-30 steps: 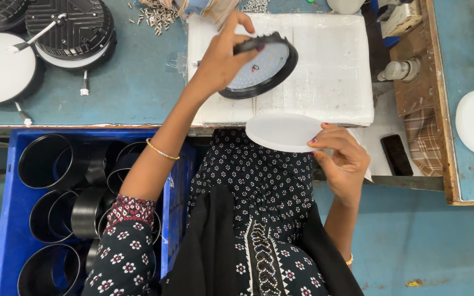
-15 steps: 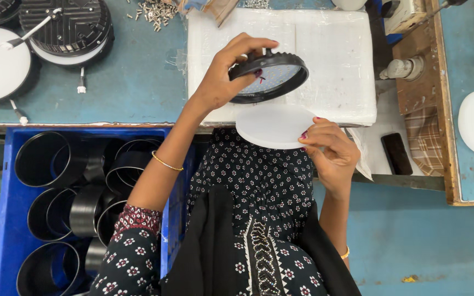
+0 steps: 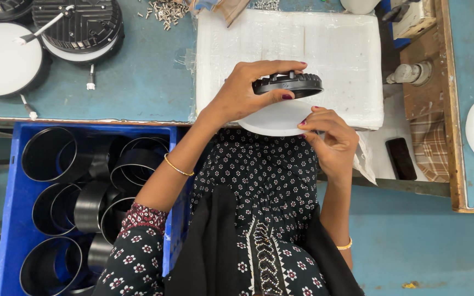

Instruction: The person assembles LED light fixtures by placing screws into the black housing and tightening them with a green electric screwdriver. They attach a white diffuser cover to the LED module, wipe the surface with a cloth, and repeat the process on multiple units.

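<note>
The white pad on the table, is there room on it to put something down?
Yes. The white pad is bare above and right of the left hand holding the black ring. The blue tabletop is bare between pad and the round black housings. The blue crate, full of black rings, is crowded.

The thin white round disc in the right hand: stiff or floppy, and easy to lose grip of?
The thin white round disc looks stiff: pinched at one edge by the right hand, it stays flat without sagging. It is probably light, since fingertips alone carry it. Its smooth surface may be slippery. The left hand holds the black ribbed round ring just above it.
</note>
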